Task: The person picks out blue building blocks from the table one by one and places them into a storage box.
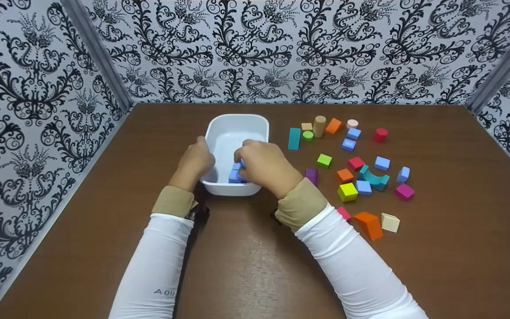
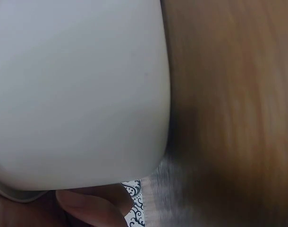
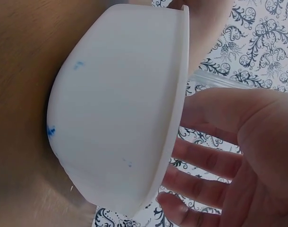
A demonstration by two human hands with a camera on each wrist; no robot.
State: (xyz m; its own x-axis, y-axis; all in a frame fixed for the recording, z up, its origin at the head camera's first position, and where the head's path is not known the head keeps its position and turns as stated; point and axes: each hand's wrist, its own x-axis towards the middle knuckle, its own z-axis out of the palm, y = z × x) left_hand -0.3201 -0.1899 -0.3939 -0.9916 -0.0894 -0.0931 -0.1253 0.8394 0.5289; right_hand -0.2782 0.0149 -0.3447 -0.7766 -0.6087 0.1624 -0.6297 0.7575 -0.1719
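A white plastic tub [image 1: 237, 190] stands on the table, its outer wall filling much of the left wrist view. My left hand [image 1: 195, 160] grips the tub's left rim, with fingers [image 2: 89, 208] showing at the bottom of the left wrist view. Over the right rim reaches my right hand [image 1: 266, 165], its index finger and thumb at a blue block that shows between them. Under that hand, blue blocks [image 1: 234, 176] lie on the tub's floor, partly covered. In the right wrist view the tub wall [image 3: 115, 94] hides the fingertips.
Loose coloured blocks lie right of the tub: a teal plank [image 1: 294, 138], a wooden cylinder [image 1: 319, 126], a teal arch [image 1: 375, 179], a yellow cube [image 1: 347, 192], an orange block [image 1: 368, 225] and several more blue ones. Patterned walls [image 1: 255, 53] border the brown table [image 1: 246, 248].
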